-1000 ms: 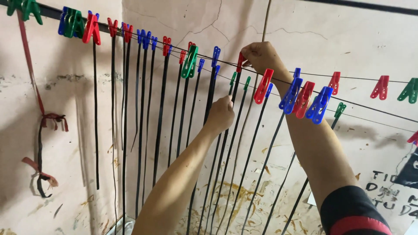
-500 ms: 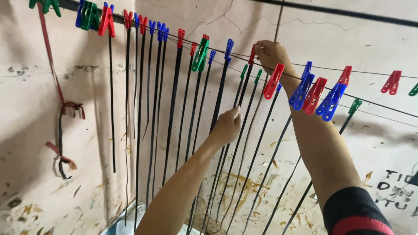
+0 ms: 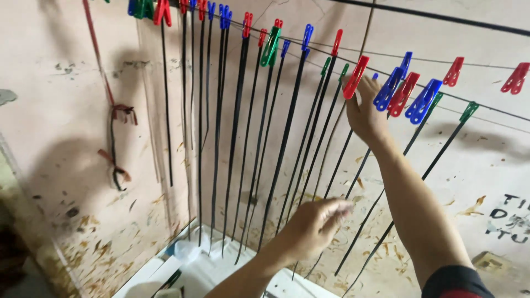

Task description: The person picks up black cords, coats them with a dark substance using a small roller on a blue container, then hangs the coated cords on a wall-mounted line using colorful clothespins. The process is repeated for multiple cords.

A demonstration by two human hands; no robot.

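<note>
Many long black strips [image 3: 287, 138] hang from a thin line [image 3: 486, 105] on the wall, each clipped with a coloured clothes peg. My right hand [image 3: 367, 113] is raised to the line, its fingertips closed around a red peg [image 3: 356, 77] that holds one strip. Blue pegs [image 3: 422, 99] and another red peg [image 3: 406, 91] sit just to its right. My left hand [image 3: 314, 223] is low and blurred, fingers loosely spread, in front of the lower ends of the strips and holding nothing that I can see.
A second line above carries red pegs [image 3: 516, 77]. A red cord [image 3: 113, 110] with a knotted dark loop hangs on the stained wall at the left. A white tub [image 3: 199, 270] stands below the strips.
My left hand has dropped from mid-height on the strips down to their lower ends. My right hand has slid down from the line onto the red peg. The view has shifted closer.
</note>
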